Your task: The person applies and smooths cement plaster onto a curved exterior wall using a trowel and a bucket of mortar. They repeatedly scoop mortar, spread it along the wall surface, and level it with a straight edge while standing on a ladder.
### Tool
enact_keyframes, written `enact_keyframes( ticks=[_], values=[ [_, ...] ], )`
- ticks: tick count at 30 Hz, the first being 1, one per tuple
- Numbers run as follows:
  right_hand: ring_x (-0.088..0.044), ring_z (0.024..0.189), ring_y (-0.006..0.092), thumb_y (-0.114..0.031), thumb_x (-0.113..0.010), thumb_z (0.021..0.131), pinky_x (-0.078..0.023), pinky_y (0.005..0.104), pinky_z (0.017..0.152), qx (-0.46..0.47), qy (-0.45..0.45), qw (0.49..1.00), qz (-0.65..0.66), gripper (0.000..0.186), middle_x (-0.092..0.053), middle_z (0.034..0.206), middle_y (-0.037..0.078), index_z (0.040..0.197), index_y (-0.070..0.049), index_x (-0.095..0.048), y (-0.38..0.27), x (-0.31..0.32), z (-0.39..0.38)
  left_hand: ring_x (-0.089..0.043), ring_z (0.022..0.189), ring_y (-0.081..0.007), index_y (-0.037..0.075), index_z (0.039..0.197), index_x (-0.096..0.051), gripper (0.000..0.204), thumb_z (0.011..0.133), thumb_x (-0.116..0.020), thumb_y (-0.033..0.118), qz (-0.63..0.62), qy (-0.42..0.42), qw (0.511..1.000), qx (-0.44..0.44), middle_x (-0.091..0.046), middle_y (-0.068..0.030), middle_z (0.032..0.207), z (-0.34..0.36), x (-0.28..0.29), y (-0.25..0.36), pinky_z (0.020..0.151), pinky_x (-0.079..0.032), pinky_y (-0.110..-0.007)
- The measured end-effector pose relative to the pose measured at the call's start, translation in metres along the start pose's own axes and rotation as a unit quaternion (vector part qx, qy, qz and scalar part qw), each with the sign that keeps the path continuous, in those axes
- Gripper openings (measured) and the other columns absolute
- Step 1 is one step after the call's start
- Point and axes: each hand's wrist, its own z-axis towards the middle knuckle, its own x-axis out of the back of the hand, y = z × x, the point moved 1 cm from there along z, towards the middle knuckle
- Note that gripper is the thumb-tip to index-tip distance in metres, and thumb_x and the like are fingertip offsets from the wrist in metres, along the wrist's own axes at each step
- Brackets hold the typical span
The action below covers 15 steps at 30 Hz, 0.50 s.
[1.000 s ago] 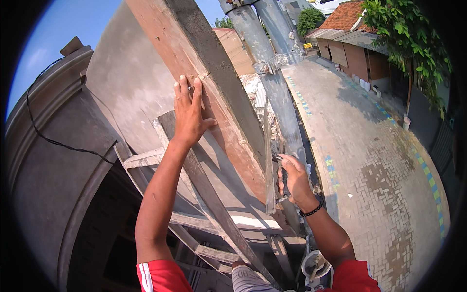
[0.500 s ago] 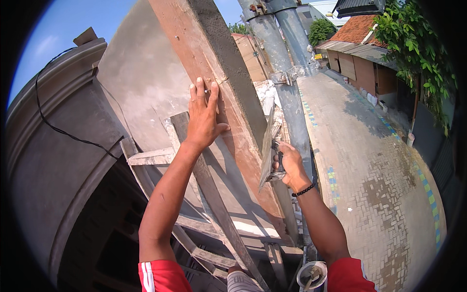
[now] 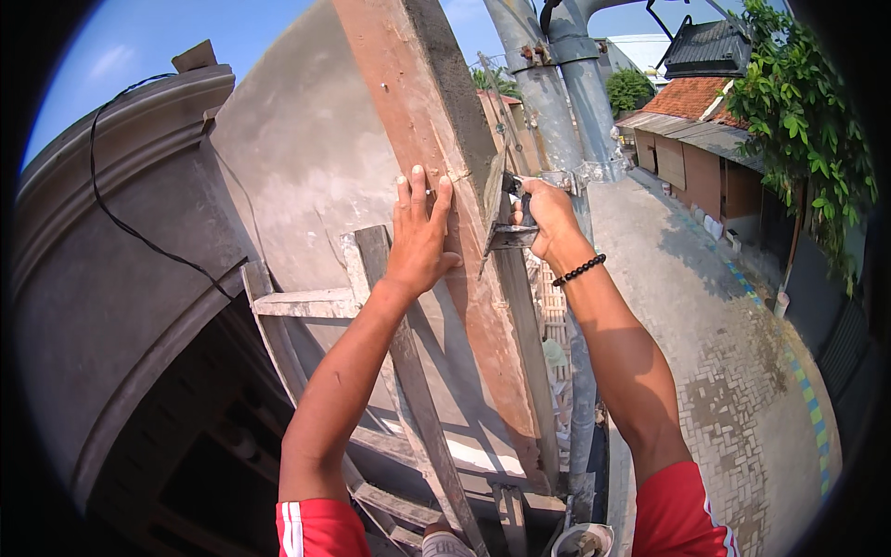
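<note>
My left hand (image 3: 419, 243) lies with its fingers spread against a long reddish-brown plank (image 3: 399, 102). The plank runs along the edge of a grey plastered wall (image 3: 297, 121). In my right hand (image 3: 549, 218) is a plastering float (image 3: 495, 206), gripped by its handle. Its thin plate stands on edge beside the narrow grey cement side (image 3: 455, 74) of the wall's end. Whether the whole plate touches the cement cannot be seen. A black beaded bracelet (image 3: 580, 269) circles my right wrist.
A wooden ladder (image 3: 408, 371) leans at the wall below my left arm. Grey metal pipes (image 3: 548, 102) rise just past the wall's end. A bucket (image 3: 583, 540) sits low between my arms. Far below on the right runs a paved lane (image 3: 668, 306). A black cable (image 3: 121, 246) hangs at left.
My right hand has moved the float upward along the cement side. My left hand stays pressed on the plank. The whole view has shifted slightly.
</note>
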Motion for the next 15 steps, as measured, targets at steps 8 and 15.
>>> enact_keyframes(
  ticks=[8,15],
  values=[
    [-0.048,0.053,0.0124,-0.014,-0.046,0.093,-0.046,0.0271,0.043,0.005,-0.009,1.0,-0.01,0.015,-0.05,0.069,0.004,0.1,-0.004,-0.055,0.0,-0.003,-0.001,-0.007,0.143,-0.0477,0.016,0.153,-0.014,0.127,0.051,-0.09,0.009,-0.008,0.01,1.0,-0.005,-0.001,-0.0228,0.157,-0.001,-0.001,-0.004,0.113,-0.024,-0.055],
    [-0.048,0.055,0.0138,-0.013,-0.046,0.093,-0.046,0.0295,0.044,0.038,-0.028,0.999,-0.028,0.018,-0.05,0.071,0.007,0.104,-0.002,-0.055,-0.02,-0.02,-0.015,-0.01,0.142,-0.0495,0.016,0.153,-0.016,0.123,0.054,-0.089,0.011,-0.007,0.021,1.0,-0.01,-0.004,-0.0232,0.157,0.002,-0.004,-0.001,0.112,-0.025,-0.057]
  ],
)
